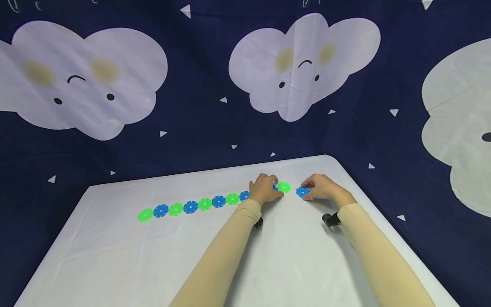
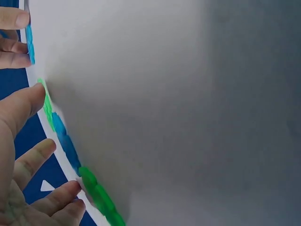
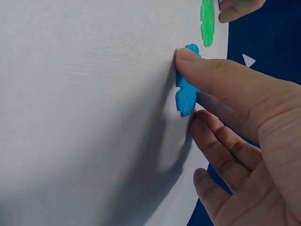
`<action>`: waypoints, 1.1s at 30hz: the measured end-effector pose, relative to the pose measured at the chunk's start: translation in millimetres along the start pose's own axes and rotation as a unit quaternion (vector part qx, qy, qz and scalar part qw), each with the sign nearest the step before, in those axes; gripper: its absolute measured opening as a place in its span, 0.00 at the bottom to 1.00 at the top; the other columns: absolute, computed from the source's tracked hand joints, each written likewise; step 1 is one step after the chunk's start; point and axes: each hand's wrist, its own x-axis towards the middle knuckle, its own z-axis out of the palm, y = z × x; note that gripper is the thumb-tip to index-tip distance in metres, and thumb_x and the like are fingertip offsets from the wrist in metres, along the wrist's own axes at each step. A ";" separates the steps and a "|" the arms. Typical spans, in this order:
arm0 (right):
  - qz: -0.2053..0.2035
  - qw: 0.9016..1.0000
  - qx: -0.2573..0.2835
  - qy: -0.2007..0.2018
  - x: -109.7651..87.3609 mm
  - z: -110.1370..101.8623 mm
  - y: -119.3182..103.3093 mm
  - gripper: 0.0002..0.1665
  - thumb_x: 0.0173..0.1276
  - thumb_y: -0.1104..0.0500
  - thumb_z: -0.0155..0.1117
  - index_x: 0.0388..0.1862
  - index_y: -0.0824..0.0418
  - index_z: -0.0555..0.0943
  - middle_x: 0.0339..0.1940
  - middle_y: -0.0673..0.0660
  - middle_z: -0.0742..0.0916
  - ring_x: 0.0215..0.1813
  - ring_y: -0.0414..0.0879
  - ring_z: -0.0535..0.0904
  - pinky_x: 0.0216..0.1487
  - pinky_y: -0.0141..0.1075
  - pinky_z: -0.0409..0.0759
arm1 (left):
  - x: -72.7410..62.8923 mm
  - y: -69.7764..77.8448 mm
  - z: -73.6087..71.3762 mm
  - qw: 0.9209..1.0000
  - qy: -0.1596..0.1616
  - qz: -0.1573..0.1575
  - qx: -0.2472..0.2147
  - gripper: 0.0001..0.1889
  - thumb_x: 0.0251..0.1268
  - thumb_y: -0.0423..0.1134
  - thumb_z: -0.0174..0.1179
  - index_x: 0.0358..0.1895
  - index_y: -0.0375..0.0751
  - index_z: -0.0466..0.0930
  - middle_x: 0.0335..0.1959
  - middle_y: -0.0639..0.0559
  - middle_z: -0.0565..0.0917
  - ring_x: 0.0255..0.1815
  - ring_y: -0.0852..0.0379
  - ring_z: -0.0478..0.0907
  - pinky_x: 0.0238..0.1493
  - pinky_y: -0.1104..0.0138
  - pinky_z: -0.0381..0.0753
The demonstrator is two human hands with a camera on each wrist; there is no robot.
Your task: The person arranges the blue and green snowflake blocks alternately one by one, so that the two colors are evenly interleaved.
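A row of notched plastic discs, green and blue by turns, runs across the table; a green disc (image 1: 284, 187) ends it on the right. My left hand (image 1: 264, 188) lies over the right part of the row, hiding some discs. Its thumb (image 2: 35, 96) is at the end green disc, and the other fingers are spread along the row's far side. To the right of the row, my right hand (image 1: 324, 186) pinches a blue disc (image 1: 302, 192) by its edges. In the right wrist view this blue disc (image 3: 186, 84) stands apart from the green one (image 3: 207, 23).
The white table (image 1: 161, 264) has its far edge just beyond the row and its right edge beside my right hand. Behind it hangs a dark blue cloth (image 1: 199, 85) printed with clouds. Black wrist devices (image 1: 330, 219) sit under both forearms.
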 end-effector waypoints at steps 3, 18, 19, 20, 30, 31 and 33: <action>0.000 1.000 -0.002 0.005 1.1 0.7 -0.5 0.34 0.64 0.54 0.82 0.64 0.70 0.84 0.66 0.71 0.87 0.71 0.68 0.80 0.75 0.61 0.76 | 1.3 1.6 2.0 1.000 0.002 -0.001 -0.001 0.28 0.66 0.56 0.75 0.67 0.53 0.84 0.74 0.48 0.81 0.82 0.49 0.70 0.83 0.33 0.60; 0.009 1.000 -0.008 0.025 2.8 3.1 -5.3 0.29 0.61 0.55 0.84 0.58 0.68 0.87 0.60 0.68 0.90 0.65 0.64 0.84 0.71 0.58 0.79 | 5.2 4.3 7.5 1.000 0.011 -0.005 0.024 0.27 0.66 0.58 0.75 0.66 0.56 0.86 0.66 0.48 0.83 0.75 0.46 0.75 0.81 0.31 0.62; 0.013 1.000 -0.008 0.024 3.1 2.7 -5.4 0.29 0.61 0.55 0.84 0.58 0.68 0.87 0.60 0.68 0.90 0.65 0.64 0.84 0.71 0.58 0.79 | 5.4 4.7 7.1 1.000 0.010 -0.005 0.027 0.27 0.66 0.58 0.75 0.66 0.57 0.86 0.67 0.48 0.83 0.75 0.46 0.75 0.81 0.31 0.62; 0.016 1.000 -0.009 0.023 3.5 2.2 -5.5 0.29 0.61 0.55 0.84 0.57 0.68 0.87 0.60 0.68 0.90 0.64 0.64 0.84 0.71 0.58 0.80 | 5.5 5.3 6.7 1.000 0.010 -0.005 0.028 0.27 0.66 0.59 0.74 0.66 0.56 0.86 0.67 0.48 0.83 0.75 0.46 0.75 0.81 0.31 0.62; 0.029 0.999 -0.023 0.000 8.7 -2.9 -14.1 0.27 0.57 0.57 0.86 0.52 0.68 0.87 0.52 0.65 0.90 0.54 0.57 0.84 0.66 0.55 0.82 | 8.7 7.5 8.9 0.999 0.008 -0.014 0.042 0.28 0.67 0.60 0.74 0.67 0.58 0.85 0.65 0.49 0.83 0.75 0.47 0.76 0.81 0.31 0.62; 0.029 0.999 -0.025 -0.002 9.4 -3.1 -15.0 0.27 0.57 0.57 0.86 0.52 0.68 0.87 0.53 0.65 0.90 0.54 0.57 0.84 0.67 0.55 0.82 | 8.8 7.4 8.9 0.999 0.007 -0.015 0.041 0.27 0.66 0.60 0.74 0.67 0.58 0.85 0.65 0.49 0.82 0.75 0.47 0.76 0.81 0.31 0.62; 0.032 0.999 -0.029 -0.007 10.7 -3.6 -16.6 0.26 0.58 0.57 0.85 0.52 0.68 0.87 0.53 0.64 0.90 0.54 0.57 0.84 0.67 0.56 0.81 | 9.1 7.3 8.6 0.999 0.006 -0.017 0.039 0.27 0.66 0.59 0.74 0.67 0.58 0.85 0.65 0.49 0.82 0.75 0.47 0.76 0.81 0.30 0.62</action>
